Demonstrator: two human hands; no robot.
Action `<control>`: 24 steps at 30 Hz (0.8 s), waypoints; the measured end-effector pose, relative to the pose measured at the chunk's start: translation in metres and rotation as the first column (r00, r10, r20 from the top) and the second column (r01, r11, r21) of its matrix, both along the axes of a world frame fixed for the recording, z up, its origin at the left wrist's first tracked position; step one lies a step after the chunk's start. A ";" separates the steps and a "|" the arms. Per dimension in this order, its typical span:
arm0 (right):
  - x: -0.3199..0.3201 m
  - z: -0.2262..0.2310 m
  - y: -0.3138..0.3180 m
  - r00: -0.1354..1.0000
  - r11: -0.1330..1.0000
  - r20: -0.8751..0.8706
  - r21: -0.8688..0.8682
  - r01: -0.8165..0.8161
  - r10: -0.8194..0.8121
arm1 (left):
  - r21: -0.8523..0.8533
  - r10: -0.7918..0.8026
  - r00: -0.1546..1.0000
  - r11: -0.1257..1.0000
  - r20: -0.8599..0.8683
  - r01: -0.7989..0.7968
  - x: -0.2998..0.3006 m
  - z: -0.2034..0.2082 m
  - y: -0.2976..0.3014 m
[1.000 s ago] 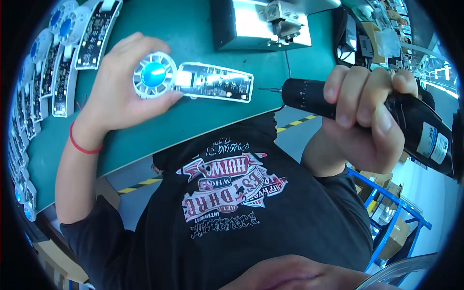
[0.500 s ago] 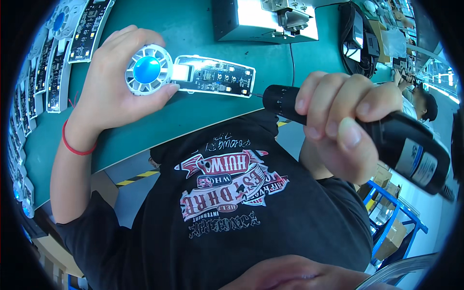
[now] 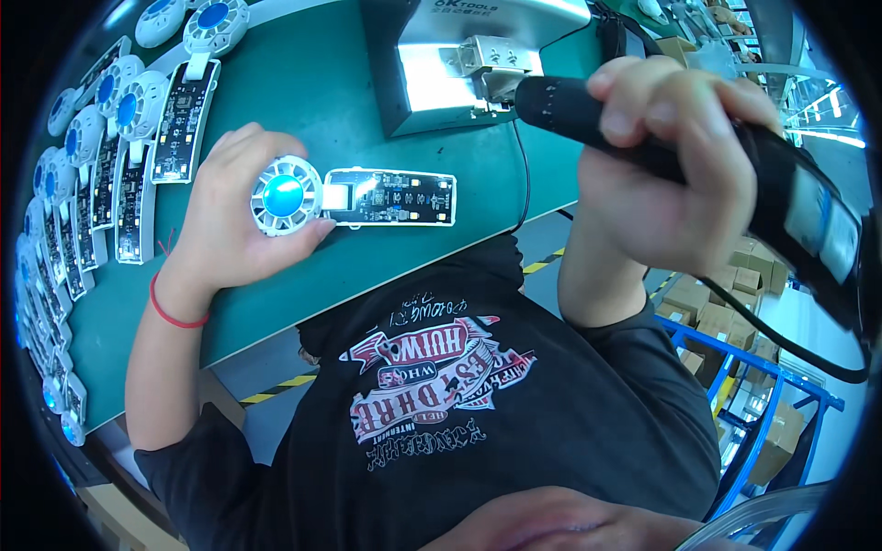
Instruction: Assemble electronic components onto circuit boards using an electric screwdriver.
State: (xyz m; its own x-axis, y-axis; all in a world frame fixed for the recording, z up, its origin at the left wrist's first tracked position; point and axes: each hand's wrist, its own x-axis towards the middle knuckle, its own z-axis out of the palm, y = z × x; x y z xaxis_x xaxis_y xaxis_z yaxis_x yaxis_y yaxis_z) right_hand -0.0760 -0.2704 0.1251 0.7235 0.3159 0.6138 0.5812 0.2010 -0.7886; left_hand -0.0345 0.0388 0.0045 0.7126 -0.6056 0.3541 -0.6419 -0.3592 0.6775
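Note:
My left hand [image 3: 234,207] is closed round the slotted white head of a handheld fan [image 3: 390,197], thumb at its lower rim. A blue disc fills the middle of that head. The fan's open handle, with a black circuit board in it, points right over the green table. In my right hand [image 3: 675,151] is a black electric screwdriver [image 3: 574,112], fingers wrapped round its body. Its nose is at the metal outlet of a box-shaped screw feeder [image 3: 423,83]; I cannot make out whether the bit touches it.
Several similar fans [image 3: 184,119] with bare circuit boards lie in a row along the left of the green table [image 3: 303,83]. A black cable [image 3: 526,174] runs down from the feeder. At the lower right stands a blue rack [image 3: 753,363] with cardboard boxes.
The screwdriver has moved away from the end of the fan's handle, up to the screw feeder. My left hand keeps its hold on the fan. The whole view has shifted somewhat.

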 end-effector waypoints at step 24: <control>0.003 -0.046 0.089 0.987 0.990 -0.124 0.081 0.116 -0.106 | -0.064 -0.047 0.990 0.996 0.136 0.056 0.002 -0.011 0.000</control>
